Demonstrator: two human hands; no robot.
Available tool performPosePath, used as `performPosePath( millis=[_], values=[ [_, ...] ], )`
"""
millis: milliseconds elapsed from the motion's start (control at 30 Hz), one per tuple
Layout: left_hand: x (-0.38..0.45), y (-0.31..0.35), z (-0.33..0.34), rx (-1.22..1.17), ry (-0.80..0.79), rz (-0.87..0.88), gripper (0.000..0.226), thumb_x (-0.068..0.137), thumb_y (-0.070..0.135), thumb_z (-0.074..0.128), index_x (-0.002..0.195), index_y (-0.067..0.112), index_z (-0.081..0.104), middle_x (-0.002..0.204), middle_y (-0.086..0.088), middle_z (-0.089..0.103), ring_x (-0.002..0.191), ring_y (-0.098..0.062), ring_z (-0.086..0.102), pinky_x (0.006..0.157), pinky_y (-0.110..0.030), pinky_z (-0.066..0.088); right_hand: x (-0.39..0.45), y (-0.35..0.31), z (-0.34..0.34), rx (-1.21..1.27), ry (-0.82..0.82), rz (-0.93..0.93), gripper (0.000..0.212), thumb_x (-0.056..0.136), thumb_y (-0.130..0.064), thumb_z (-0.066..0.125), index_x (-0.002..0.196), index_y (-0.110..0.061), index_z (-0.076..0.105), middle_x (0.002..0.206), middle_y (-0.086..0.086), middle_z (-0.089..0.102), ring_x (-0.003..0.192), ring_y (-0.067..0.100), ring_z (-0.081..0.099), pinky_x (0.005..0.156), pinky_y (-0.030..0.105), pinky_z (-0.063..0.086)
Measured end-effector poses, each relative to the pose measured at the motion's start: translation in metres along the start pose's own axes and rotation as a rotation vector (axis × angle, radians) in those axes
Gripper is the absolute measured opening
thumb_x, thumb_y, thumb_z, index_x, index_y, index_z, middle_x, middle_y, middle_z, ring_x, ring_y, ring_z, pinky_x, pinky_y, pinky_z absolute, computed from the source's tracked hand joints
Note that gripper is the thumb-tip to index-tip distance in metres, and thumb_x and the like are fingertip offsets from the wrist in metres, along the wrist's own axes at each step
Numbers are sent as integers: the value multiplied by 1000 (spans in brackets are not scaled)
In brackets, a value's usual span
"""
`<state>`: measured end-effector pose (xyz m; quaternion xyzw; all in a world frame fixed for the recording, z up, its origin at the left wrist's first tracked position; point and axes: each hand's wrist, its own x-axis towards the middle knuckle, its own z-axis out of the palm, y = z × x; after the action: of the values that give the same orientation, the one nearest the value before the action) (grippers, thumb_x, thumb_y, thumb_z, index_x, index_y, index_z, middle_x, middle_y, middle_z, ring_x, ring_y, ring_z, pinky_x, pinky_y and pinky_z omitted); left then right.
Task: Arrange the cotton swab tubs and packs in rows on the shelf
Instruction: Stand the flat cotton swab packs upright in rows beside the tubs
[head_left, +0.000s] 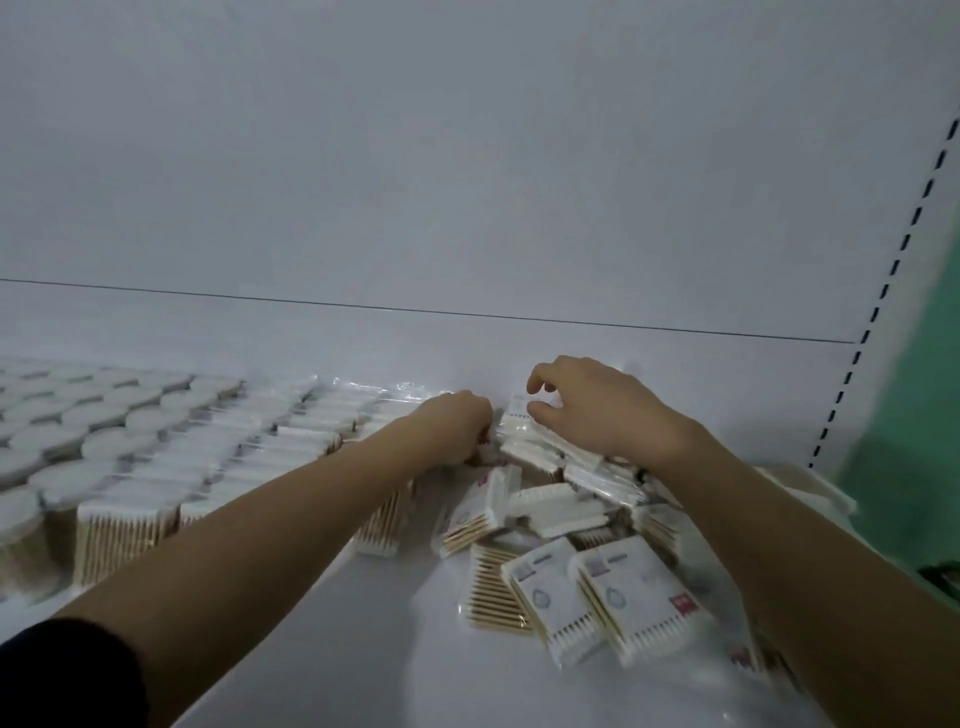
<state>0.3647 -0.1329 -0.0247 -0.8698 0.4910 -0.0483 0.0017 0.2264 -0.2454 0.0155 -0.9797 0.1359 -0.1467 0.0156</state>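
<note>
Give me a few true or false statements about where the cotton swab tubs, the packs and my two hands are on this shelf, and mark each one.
1. The round tubs stand in rows at the left end of the shelf. True.
2. The loose packs lie in a jumbled pile at the right. True.
3. The left hand is lifting a tub. False: it reaches down among the packs near the back wall, and what its fingers do is hidden.
4. The right hand rests flat on bare shelf. False: its fingers curl over a pack atop the pile.
5. Neat rows of packs sit between the tubs and the pile. True.
</note>
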Motion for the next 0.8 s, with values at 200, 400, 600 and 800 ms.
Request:
performPosePath(
  millis=[200, 400, 600, 800],
  values=[
    [1, -8, -37, -118, 189, -70, 30, 89, 1, 50, 107, 12, 71, 109, -7, 68, 98, -27, 63, 83, -31, 49, 12, 17, 3, 54, 38, -78, 31, 102, -40, 40, 125, -26, 55, 123, -4, 58, 110, 17, 53, 86, 36, 46],
    [-12, -30, -88, -307, 390, -113, 26, 91, 1, 55, 107, 11, 74, 110, -2, 70, 95, -12, 61, 82, -16, 41, 25, 6, -11, 473, 33, -109, 45, 99, -44, 51, 138, -24, 45, 129, -7, 54, 112, 14, 54, 97, 36, 47],
    [-38, -34, -111, -477, 433, -74, 26, 89, -3, 58, 101, 11, 75, 87, 6, 66, 68, 3, 56, 63, -5, 41, 30, -28, -5, 767, 105, -160, 26, 94, -26, 64, 119, -26, 56, 111, -6, 65, 99, 14, 63, 90, 40, 54],
    [-73, -47, -107, -665, 424, -55, 27, 91, -2, 54, 106, 11, 72, 98, -5, 73, 82, -11, 67, 73, -21, 55, 24, -57, 0, 934, 65, -77, 14, 93, -9, 64, 108, -9, 62, 101, 6, 71, 93, 23, 69, 78, 40, 61]
  ],
)
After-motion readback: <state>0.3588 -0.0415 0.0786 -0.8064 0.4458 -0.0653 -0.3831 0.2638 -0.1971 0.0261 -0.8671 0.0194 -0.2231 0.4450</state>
